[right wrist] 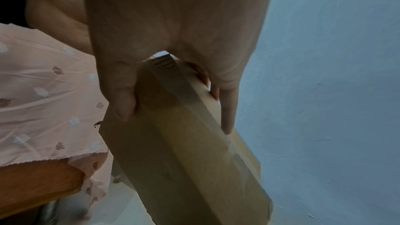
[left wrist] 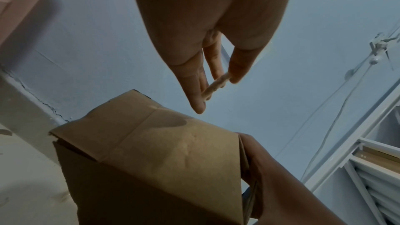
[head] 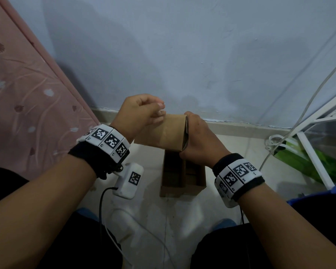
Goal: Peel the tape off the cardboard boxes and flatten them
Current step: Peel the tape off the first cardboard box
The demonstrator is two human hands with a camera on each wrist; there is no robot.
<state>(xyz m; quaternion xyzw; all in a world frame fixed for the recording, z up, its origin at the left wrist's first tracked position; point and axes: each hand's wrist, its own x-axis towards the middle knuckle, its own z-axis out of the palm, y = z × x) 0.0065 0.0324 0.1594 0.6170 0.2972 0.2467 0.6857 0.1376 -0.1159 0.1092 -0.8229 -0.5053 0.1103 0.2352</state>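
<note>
I hold a brown cardboard box (head: 161,133) in the air in front of the wall. My right hand (head: 194,136) grips its right end, thumb on the near face and fingers (right wrist: 227,112) round the far side. A glossy strip that looks like tape (right wrist: 194,131) runs along one face of the box (right wrist: 173,168). My left hand (head: 159,110) hovers just above the box's left part and pinches a small pale twisted strip of tape (left wrist: 216,85) between thumb and fingers (left wrist: 198,91). That strip hangs free of the box (left wrist: 162,151).
A second cardboard box (head: 182,175), open at the top, stands on the pale floor below the held one. A pink flowered bed cover (head: 17,84) fills the left. At the right stand a white rack (head: 318,152), hanging cables (head: 299,113) and green items (head: 308,158).
</note>
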